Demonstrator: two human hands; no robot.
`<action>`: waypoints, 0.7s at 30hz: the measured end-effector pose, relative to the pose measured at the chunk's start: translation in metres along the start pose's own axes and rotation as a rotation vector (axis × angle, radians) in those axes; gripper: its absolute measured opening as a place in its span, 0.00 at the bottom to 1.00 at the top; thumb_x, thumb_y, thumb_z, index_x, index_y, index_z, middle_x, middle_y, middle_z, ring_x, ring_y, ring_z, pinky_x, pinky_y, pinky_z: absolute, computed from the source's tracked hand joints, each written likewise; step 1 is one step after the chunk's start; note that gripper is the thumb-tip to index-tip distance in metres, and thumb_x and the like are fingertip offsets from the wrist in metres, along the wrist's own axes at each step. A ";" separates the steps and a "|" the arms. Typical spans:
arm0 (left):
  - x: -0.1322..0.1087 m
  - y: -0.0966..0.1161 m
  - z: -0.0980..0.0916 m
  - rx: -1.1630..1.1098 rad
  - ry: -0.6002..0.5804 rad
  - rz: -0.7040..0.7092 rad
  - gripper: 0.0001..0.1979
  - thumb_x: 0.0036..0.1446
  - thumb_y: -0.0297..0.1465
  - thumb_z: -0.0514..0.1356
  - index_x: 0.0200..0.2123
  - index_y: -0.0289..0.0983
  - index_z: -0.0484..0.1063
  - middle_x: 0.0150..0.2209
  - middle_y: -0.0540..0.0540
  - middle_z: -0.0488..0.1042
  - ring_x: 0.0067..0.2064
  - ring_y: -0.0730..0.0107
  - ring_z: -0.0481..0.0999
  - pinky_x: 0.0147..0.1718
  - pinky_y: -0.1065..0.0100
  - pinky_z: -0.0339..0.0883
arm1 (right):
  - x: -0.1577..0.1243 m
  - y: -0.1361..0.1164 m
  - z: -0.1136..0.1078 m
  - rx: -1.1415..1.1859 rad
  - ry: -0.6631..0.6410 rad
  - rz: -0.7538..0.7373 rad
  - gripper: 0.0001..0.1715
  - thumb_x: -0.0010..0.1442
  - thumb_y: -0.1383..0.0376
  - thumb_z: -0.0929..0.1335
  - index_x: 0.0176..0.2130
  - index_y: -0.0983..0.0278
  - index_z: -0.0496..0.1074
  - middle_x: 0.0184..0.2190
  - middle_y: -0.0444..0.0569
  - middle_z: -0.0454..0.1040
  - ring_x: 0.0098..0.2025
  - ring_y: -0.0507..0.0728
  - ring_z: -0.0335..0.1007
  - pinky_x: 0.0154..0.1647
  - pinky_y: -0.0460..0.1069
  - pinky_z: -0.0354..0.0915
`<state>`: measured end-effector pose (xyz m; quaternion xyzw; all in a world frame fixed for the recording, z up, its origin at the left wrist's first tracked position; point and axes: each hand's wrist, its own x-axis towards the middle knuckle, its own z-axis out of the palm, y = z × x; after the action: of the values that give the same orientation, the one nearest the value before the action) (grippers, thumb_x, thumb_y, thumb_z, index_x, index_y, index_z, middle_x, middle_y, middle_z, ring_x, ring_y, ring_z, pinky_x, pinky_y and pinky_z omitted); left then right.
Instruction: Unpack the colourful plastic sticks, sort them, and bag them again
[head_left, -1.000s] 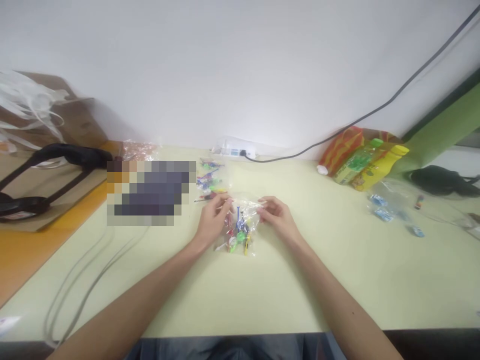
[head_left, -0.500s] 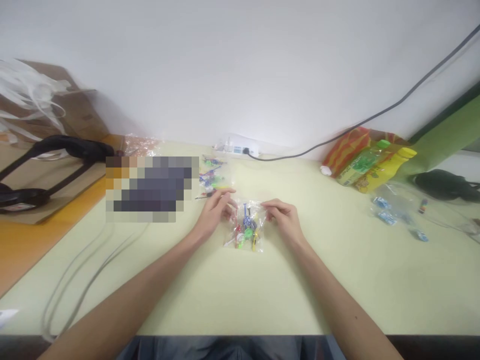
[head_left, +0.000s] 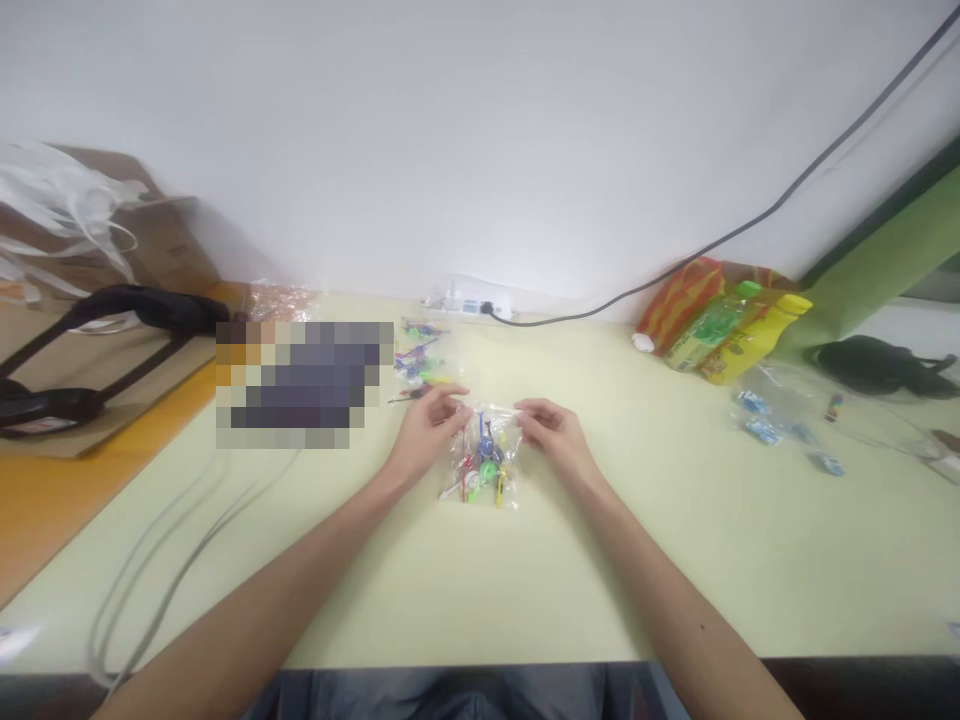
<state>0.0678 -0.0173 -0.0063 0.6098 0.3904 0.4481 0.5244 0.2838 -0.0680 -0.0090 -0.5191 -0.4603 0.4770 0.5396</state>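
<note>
A small clear plastic bag (head_left: 484, 462) filled with several colourful small toys lies on the pale yellow table (head_left: 465, 590) in front of me. My left hand (head_left: 426, 432) pinches the bag's top left corner with closed fingers. My right hand (head_left: 553, 432) pinches the top right corner the same way. Both hands hold the bag's upper edge between them. A second pile of colourful small toys in clear wrap (head_left: 418, 362) lies just behind my left hand.
A white power strip (head_left: 471, 300) with a dark cable sits against the wall. Orange and yellow snack bags (head_left: 716, 322) lie at the right, with a clear bag of blue items (head_left: 787, 420) nearby. A black strap (head_left: 90, 340) and a cardboard box (head_left: 112, 230) are at the left. Grey cables (head_left: 165, 560) cross the table's left side.
The view has shifted slightly. Both hands stay pinched on the bag's top edge, and the bag has kept its place on the table.
</note>
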 end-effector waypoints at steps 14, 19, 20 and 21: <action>0.001 0.009 0.000 0.087 -0.110 -0.025 0.30 0.50 0.45 0.71 0.53 0.37 0.75 0.40 0.42 0.82 0.40 0.60 0.80 0.39 0.64 0.73 | -0.002 -0.001 0.002 -0.020 -0.058 -0.144 0.18 0.54 0.52 0.77 0.39 0.59 0.77 0.27 0.43 0.71 0.28 0.53 0.64 0.30 0.49 0.62; -0.003 0.013 0.001 0.139 -0.121 -0.027 0.26 0.50 0.44 0.72 0.49 0.36 0.78 0.38 0.41 0.83 0.38 0.58 0.82 0.37 0.63 0.75 | -0.010 -0.008 0.009 -0.051 -0.150 -0.144 0.21 0.54 0.51 0.77 0.44 0.59 0.77 0.31 0.44 0.72 0.33 0.55 0.68 0.36 0.50 0.64; -0.004 0.013 0.002 0.136 -0.121 -0.032 0.26 0.49 0.44 0.72 0.49 0.36 0.78 0.38 0.41 0.84 0.38 0.58 0.82 0.36 0.63 0.75 | -0.011 -0.009 0.011 -0.077 -0.155 -0.136 0.21 0.55 0.51 0.76 0.44 0.59 0.77 0.32 0.44 0.73 0.35 0.55 0.68 0.37 0.50 0.65; -0.005 0.013 0.002 0.131 -0.122 -0.037 0.26 0.49 0.43 0.72 0.49 0.36 0.78 0.38 0.41 0.84 0.38 0.57 0.82 0.36 0.63 0.75 | -0.012 -0.009 0.012 -0.108 -0.159 -0.127 0.20 0.56 0.51 0.76 0.44 0.59 0.77 0.33 0.45 0.74 0.37 0.56 0.69 0.38 0.50 0.65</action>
<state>0.0682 -0.0246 0.0060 0.6615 0.3976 0.3738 0.5144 0.2712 -0.0783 0.0007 -0.4776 -0.5586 0.4562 0.5017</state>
